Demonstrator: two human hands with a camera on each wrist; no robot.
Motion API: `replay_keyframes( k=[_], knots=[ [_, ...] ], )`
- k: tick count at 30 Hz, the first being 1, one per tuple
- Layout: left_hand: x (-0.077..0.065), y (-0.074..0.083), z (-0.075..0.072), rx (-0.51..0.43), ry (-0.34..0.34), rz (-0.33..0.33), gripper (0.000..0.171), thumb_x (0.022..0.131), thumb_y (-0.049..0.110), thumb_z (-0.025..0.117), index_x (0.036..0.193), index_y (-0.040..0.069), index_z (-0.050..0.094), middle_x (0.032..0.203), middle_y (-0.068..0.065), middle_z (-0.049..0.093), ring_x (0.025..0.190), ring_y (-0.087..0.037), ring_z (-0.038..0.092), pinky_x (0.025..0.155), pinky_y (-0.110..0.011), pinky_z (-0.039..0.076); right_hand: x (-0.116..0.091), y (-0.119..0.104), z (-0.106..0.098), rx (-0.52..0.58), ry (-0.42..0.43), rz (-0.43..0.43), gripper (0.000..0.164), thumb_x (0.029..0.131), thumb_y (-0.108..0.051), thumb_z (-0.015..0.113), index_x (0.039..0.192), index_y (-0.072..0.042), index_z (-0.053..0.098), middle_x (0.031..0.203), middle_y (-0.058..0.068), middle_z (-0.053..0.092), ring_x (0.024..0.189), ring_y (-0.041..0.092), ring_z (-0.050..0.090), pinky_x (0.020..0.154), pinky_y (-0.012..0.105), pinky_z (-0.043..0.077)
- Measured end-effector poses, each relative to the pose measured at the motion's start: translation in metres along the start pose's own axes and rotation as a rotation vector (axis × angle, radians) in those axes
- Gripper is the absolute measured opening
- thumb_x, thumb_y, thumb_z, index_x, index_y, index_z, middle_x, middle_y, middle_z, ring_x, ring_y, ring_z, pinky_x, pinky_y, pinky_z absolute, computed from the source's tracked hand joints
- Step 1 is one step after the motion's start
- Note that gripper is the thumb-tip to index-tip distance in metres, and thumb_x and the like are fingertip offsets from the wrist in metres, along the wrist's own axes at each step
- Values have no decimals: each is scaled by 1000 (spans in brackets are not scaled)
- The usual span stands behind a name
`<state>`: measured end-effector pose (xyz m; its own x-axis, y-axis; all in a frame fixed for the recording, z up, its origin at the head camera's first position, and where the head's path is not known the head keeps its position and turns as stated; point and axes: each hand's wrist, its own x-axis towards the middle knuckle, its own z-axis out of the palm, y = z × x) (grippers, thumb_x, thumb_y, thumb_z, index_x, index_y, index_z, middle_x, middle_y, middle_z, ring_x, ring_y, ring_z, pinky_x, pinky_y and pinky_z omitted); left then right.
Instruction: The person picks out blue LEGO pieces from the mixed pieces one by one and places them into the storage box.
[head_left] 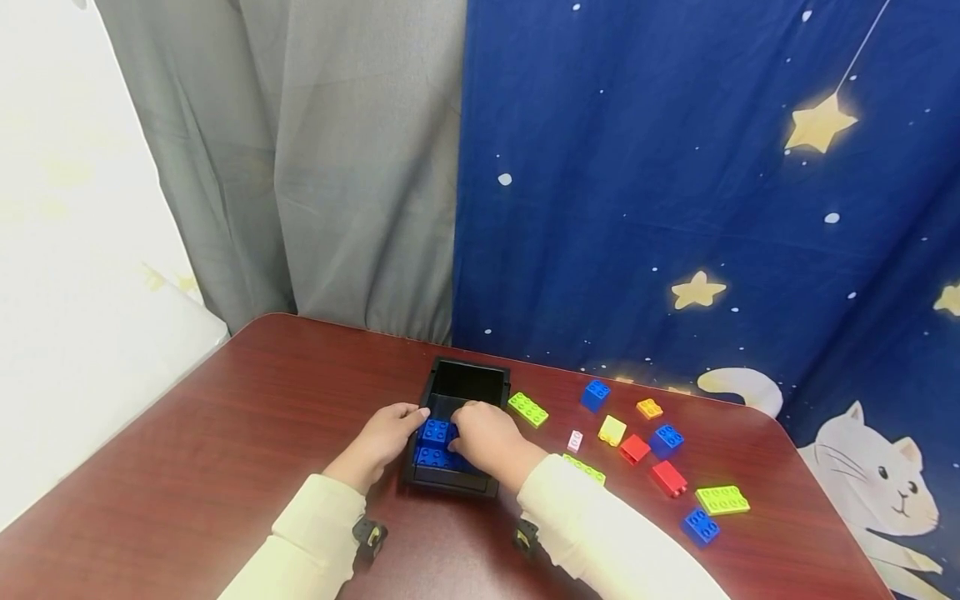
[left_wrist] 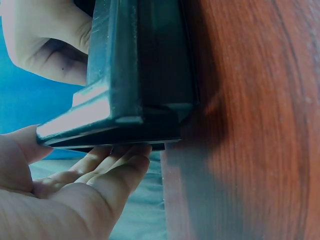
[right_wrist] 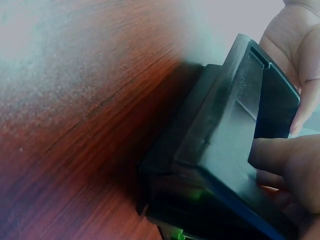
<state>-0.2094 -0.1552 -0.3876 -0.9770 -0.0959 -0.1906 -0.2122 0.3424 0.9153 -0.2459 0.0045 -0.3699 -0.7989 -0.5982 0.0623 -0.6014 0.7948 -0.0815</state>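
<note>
On a reddish desk [head_left: 187, 450] before a starry blue curtain [head_left: 637, 125], the left hand [head_left: 385, 439] pinches a black box [head_left: 452, 481] of blue bricks [head_left: 432, 457], the right hand [head_left: 487, 439] inside, its fingers' hold impossible to tell.

Wears a long, pale cream left sleeve [head_left: 296, 542], creased across the forearm, and a matching right sleeve [head_left: 615, 529], paler toward its near end. Carries a chunky black left wrist camera [head_left: 368, 538] with a yellowish patch along the left sleeve's right side, and a similar dark right wrist camera [head_left: 526, 537] along the right sleeve's left side.
</note>
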Motion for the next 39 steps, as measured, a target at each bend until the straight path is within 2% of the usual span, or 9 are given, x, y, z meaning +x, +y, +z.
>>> replay_keyframes(
  k=[26, 35, 39],
  knots=[
    [0, -1, 1, -3, -5, 1, 48, 102, 27, 46, 134, -8, 48, 136, -29, 49, 127, -43, 45, 105, -59, 36, 10, 0, -4, 65, -82, 6, 26, 84, -22, 76, 105, -7, 74, 99, 5, 72, 86, 17, 67, 82, 33, 57],
    [1, 0, 0, 4, -6, 1, 47, 102, 27, 46, 134, -8, 49, 135, -28, 50, 126, -43, 45, 105, -59, 36, 11, 1, -10, 138, -128, 14, 25, 83, -21, 77, 103, -6, 75, 95, 5, 73, 75, 13, 65, 78, 31, 58],
    [1, -1, 0, 0, -4, 0, 47, 102, 27, 46, 134, -8, 48, 136, -28, 49, 127, -43, 44, 105, -59, 36, 11, 1, -11, 166, -123, 15, 25, 82, -19, 77, 103, -5, 75, 96, 6, 73, 78, 14, 66, 79, 31, 57]
  ],
)
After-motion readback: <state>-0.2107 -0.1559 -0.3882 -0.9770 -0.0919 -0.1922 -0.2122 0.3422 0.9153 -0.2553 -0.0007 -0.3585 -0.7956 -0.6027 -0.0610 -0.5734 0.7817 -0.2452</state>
